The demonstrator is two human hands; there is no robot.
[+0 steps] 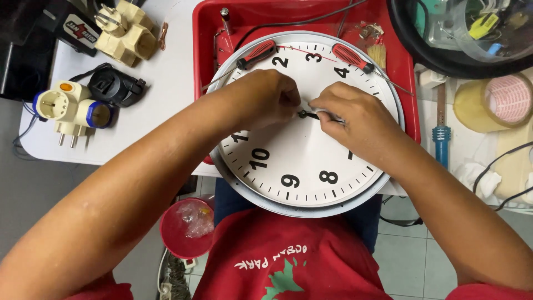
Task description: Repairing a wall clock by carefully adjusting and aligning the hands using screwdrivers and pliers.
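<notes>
A round white wall clock face (300, 161) with black numerals and a grey rim lies upside down toward me, resting on a red tray (397, 61) and my lap. My left hand (266, 97) pinches at the clock's centre hub (302, 114). My right hand (355, 119) grips a thin black clock hand (314, 116) and a slim tool at the hub. Two red-handled screwdrivers (256, 54) (348, 56) lie across the top of the face. A thin red second hand (311, 54) lies near the upper numerals.
Cream plug adapters (126, 29) and a blue-and-cream adapter (69, 108) sit on the white table at left. A black adapter (114, 86) lies between them. Rolls of tape (499, 103) and a blue-handled tool (441, 141) are at right. A red bin (186, 228) stands below.
</notes>
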